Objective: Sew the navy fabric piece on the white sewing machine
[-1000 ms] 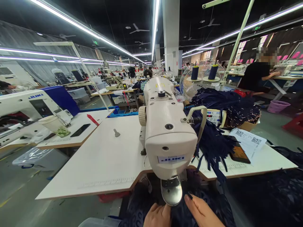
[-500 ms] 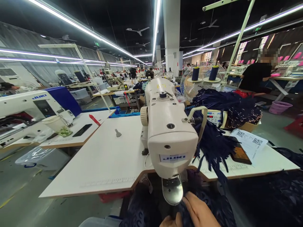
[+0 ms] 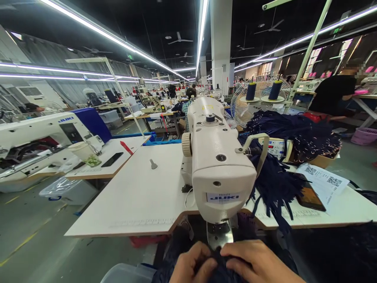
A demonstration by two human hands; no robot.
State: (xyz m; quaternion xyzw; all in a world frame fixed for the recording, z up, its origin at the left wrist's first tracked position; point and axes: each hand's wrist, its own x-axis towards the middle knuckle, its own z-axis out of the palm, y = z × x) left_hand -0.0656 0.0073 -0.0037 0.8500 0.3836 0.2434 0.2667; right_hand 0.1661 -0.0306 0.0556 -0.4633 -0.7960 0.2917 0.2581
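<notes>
2 hands (image 3: 232,264), navy fabric (image 3: 219,271) pinched between, under sewing machine (image 3: 219,169)

Grey floor (image 3: 35,243), ceiling strip lights (image 3: 88,27) (long rows), pillar (image 3: 220,43)

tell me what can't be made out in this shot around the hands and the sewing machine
Head view only:
- Needle and presser foot: hidden behind the sewing machine head and its metal guard.
- Left hand and right hand: wrists cut off by the bottom edge, fingertips buried in the dark fabric.
- Paper sheet: print too small to read.
</notes>
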